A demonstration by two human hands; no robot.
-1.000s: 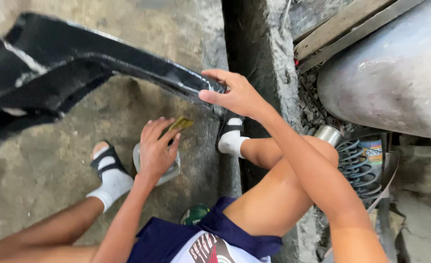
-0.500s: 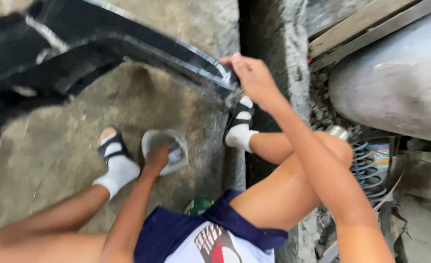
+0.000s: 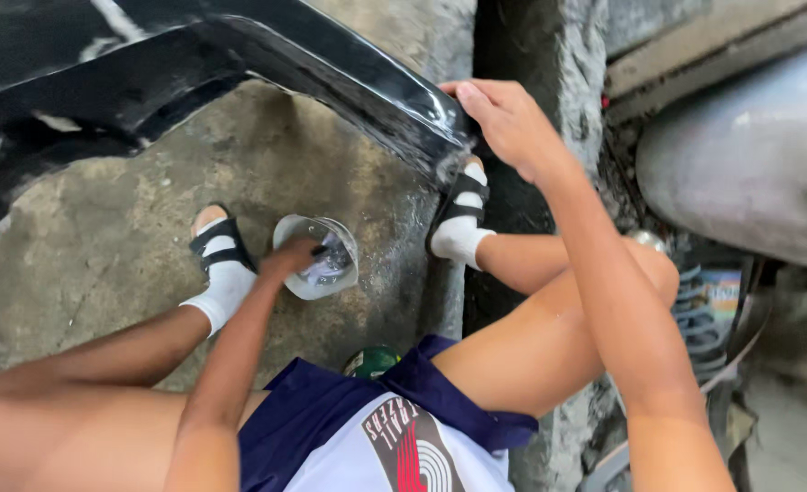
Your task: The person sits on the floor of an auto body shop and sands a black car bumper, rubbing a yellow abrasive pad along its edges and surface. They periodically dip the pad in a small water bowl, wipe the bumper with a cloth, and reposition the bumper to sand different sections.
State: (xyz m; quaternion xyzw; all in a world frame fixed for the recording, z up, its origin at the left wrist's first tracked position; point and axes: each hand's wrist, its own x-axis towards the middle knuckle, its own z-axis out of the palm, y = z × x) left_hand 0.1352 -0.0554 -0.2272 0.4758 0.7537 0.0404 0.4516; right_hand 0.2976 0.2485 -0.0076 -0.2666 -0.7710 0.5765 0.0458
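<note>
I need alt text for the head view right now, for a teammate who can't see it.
Seen from above, a seated person's right hand holds the edge of a glossy black car panel while the left hand dips into a small clear tub on the wet concrete floor. Both feet wear white socks and black sandals either side of the tub.

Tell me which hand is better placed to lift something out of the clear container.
Left. The left hand already dips into the clear container on the concrete floor, while the right hand grips the edge of the glossy black panel, probably steadying it.
</note>
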